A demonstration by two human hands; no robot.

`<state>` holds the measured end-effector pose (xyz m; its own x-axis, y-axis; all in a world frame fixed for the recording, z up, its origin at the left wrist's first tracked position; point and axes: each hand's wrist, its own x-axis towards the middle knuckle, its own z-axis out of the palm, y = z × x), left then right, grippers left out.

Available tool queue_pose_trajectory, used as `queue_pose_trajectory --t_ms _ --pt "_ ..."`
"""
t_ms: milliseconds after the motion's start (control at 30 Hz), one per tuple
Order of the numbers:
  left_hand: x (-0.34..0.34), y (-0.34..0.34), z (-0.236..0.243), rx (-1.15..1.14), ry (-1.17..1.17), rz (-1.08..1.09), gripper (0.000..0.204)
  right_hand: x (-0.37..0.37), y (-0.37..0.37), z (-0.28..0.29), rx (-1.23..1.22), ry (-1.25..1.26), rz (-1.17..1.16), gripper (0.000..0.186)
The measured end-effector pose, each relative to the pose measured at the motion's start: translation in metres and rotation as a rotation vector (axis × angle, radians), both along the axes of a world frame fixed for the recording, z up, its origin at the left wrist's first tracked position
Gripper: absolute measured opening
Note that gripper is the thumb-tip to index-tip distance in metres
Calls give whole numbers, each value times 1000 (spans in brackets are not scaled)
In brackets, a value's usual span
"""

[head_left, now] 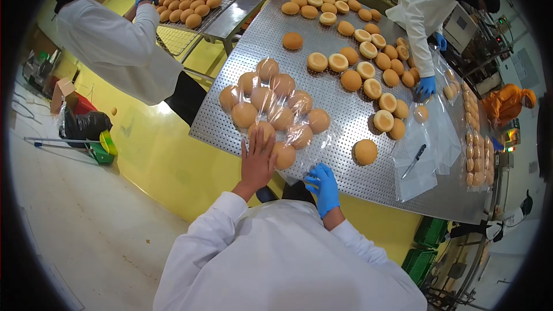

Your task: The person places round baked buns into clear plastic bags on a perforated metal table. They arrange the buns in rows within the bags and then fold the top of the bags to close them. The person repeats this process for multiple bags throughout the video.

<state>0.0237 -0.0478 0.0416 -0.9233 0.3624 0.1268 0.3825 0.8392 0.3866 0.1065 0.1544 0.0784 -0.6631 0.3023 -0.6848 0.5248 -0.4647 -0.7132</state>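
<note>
A clear plastic bag [314,148] filled with several round golden-brown buns [263,98] lies on the perforated metal table [216,121] in front of me. My left hand [257,162], bare, rests on the bag's near left part with its fingers stretched out over a bun. In a blue glove, my right hand [324,189] is at the near end of the bag, its fingers pinched on the loose plastic. One loose bun [364,152] sits to the right of the bag.
Loose buns [351,80] spread over the table's far side. To the right lie flat plastic bags [443,138] with a knife [414,161] on them, and packed buns [476,158]. Co-workers stand at left [115,46] and far right [423,17]; a rack of buns [187,0] is beyond.
</note>
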Motion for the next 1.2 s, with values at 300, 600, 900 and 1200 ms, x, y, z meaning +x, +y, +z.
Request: queue_pose_trajectory --t_ms 300,600,900,1200 --pt "56 5 -17 410 -806 429 62 10 21 -19 -95 66 285 33" --pt "56 33 -55 1496 -1362 361 24 24 29 -46 -576 -206 282 76" --pt "94 14 -25 1312 -1651 299 24 -18 8 -34 -393 -15 237 54" --pt "95 20 -79 1289 -1745 -174 33 1 19 -40 281 229 241 31"
